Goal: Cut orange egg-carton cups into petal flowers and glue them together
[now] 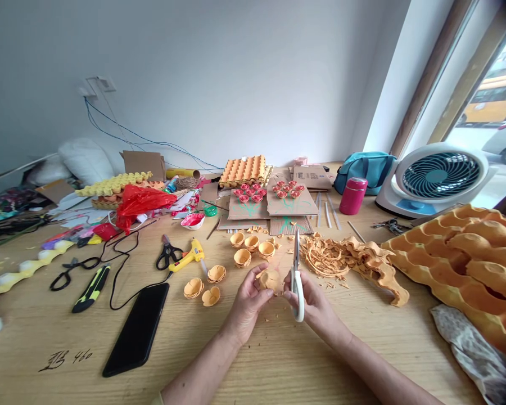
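Observation:
My left hand [249, 301] is closed around a small orange egg-carton cup [271, 278], held just above the wooden table [278, 360]. My right hand [316, 304] grips white-handled scissors [296, 275], blades pointing up beside the cup. Several trimmed orange cups [248, 247] lie just beyond my hands, and others [204, 287] lie to the left. A heap of orange trimmings [333, 256] lies to the right.
A black phone [137, 329], a utility knife [90, 288], black scissors [167, 253] and a yellow glue gun [189, 256] lie at left. Orange egg trays [468, 264] sit at right, a white fan [438, 177] and a pink bottle [353, 196] behind. Cardboard with red flowers [270, 199] lies at the back.

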A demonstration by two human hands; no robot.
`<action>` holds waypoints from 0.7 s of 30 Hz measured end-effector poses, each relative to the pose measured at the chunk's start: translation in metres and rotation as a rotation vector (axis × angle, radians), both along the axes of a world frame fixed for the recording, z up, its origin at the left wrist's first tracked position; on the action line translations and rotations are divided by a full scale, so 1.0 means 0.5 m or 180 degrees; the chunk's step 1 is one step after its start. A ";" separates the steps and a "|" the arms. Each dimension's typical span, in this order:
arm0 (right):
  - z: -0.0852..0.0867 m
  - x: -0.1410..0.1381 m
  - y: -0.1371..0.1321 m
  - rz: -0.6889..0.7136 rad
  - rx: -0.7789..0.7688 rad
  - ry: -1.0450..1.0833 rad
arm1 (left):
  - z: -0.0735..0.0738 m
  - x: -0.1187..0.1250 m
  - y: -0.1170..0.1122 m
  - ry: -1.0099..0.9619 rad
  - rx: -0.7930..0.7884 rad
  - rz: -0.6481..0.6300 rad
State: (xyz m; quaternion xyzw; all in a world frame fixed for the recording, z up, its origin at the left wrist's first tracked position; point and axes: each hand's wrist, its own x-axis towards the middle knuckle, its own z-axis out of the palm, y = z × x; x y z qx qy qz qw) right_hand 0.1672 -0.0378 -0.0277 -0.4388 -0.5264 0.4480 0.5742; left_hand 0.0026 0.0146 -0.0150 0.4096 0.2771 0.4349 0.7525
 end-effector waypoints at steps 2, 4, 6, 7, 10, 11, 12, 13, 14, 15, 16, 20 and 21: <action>0.003 0.002 0.001 0.0398 -0.0322 0.0296 | 0.006 -0.006 0.010 -0.0137 0.0079 0.0169; 0.001 0.002 0.002 0.0800 -0.0590 0.0603 | 0.013 -0.011 0.017 -0.0268 0.0127 0.0265; -0.005 0.000 0.002 0.1063 -0.0717 0.0837 | 0.020 -0.015 0.020 -0.0374 0.0155 0.0295; -0.008 0.000 0.001 0.1169 -0.0747 0.0937 | 0.022 -0.015 0.019 -0.0418 0.0161 0.0298; -0.016 0.001 -0.001 0.1437 -0.0823 0.1170 | 0.024 -0.015 0.014 -0.0486 0.0129 0.0250; -0.018 0.003 -0.002 0.1483 -0.0829 0.1189 | 0.024 -0.015 0.013 -0.0496 0.0106 0.0212; -0.021 0.004 -0.002 0.1506 -0.0826 0.1187 | 0.023 -0.015 0.012 -0.0508 0.0080 0.0160; -0.023 0.005 -0.001 0.1512 -0.0824 0.1167 | 0.022 -0.014 0.011 -0.0514 0.0051 0.0103; -0.025 0.006 0.000 0.1495 -0.0816 0.1121 | 0.020 -0.014 0.010 -0.0510 0.0025 0.0044; -0.026 0.007 0.001 0.1441 -0.0796 0.1021 | 0.019 -0.013 0.010 -0.0493 0.0005 -0.0008; -0.026 0.007 0.003 0.1355 -0.0769 0.0876 | 0.018 -0.013 0.009 -0.0460 -0.0009 -0.0051; -0.013 0.008 0.002 0.0968 -0.0642 0.0292 | 0.015 -0.010 0.008 -0.0234 0.0016 0.0084; -0.007 0.009 0.000 0.0882 -0.0595 0.0179 | 0.014 -0.010 0.009 -0.0178 0.0022 0.0178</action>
